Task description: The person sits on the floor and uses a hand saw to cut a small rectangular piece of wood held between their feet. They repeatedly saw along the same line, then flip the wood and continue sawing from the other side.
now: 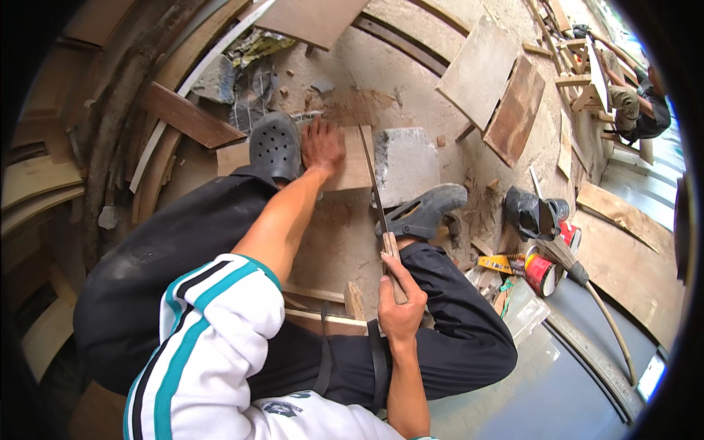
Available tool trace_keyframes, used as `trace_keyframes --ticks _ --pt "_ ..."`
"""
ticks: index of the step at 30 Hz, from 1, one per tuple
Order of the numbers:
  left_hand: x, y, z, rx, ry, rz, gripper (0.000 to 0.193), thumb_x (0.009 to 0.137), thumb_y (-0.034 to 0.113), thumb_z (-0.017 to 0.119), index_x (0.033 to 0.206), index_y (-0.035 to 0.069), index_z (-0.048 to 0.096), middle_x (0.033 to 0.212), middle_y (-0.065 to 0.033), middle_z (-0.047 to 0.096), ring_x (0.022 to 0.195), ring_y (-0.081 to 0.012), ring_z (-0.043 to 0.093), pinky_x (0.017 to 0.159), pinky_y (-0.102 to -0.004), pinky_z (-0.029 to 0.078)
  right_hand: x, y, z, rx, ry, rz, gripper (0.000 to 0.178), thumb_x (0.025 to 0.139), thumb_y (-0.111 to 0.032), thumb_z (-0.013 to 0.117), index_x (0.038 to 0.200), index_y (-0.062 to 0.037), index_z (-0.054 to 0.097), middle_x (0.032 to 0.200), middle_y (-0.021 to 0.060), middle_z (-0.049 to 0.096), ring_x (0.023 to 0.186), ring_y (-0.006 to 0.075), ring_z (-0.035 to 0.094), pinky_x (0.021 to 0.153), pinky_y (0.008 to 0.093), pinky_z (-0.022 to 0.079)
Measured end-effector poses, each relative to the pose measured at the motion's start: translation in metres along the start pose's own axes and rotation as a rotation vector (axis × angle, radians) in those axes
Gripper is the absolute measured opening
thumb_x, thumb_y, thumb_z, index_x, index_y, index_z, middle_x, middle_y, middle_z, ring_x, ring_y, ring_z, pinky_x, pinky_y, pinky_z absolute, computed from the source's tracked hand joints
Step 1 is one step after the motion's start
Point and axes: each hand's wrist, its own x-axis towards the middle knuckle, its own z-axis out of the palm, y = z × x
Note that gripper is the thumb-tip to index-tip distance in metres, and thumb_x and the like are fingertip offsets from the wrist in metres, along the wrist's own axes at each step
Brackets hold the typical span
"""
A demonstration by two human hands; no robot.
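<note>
Right hand (pixel 402 312) grips the saw (pixel 389 243); left hand (pixel 323 149), fingers spread, rests on the board (pixel 353 167); the cut seems unfinished.

Dusty brown floor (pixel 370 67) towards twelve o'clock, with grey rubble (pixel 215 79) between ten and eleven. Rough wooden bench (pixel 576 79) at two o'clock, near bright daylight (pixel 623 29) along the rim. Pale ribbed metal sheeting (pixel 639 180) around three; smooth grey-blue surface (pixel 535 396) between four and five. At nine, stacked timber (pixel 40 180) in dimmer light.
</note>
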Motion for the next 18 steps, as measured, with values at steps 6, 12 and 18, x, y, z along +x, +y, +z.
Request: trace_keyframes --ticks 6,12,18 --pt "0.005 -0.001 -0.002 0.025 0.011 0.089 0.039 0.099 0.034 0.049 0.115 0.002 0.067 0.123 -0.0145 0.065 0.138 -0.0330 0.042 0.115 -0.0538 0.026 -0.005 0.001 -0.004 -0.002 -0.004 0.007 0.034 0.086 0.001 0.061 0.118 -0.0005 0.072 0.112 0.0226 0.074 0.108 0.0303 0.072 0.094 0.0329 0.054" --pt "0.010 -0.002 -0.006 -0.020 -0.021 0.050 0.042 0.101 0.035 0.045 0.113 0.003 0.070 0.127 -0.0135 0.065 0.137 -0.0309 0.045 0.120 -0.0519 0.022 -0.011 -0.001 -0.010 0.014 -0.043 0.088 0.034 0.086 0.003 0.060 0.118 0.0036 0.070 0.114 0.0199 0.074 0.110 0.0260 0.070 0.100 0.0328 0.050" --pt "0.014 0.001 -0.002 -0.011 0.047 0.029 0.048 0.103 0.039 0.040 0.111 0.004 0.072 0.122 -0.0131 0.069 0.137 -0.0309 0.045 0.119 -0.0522 0.022 -0.012 -0.011 -0.007 -0.036 -0.079 0.077 0.034 0.086 0.003 0.059 0.118 0.0034 0.070 0.114 0.0203 0.074 0.110 0.0269 0.071 0.098 0.0331 0.051"
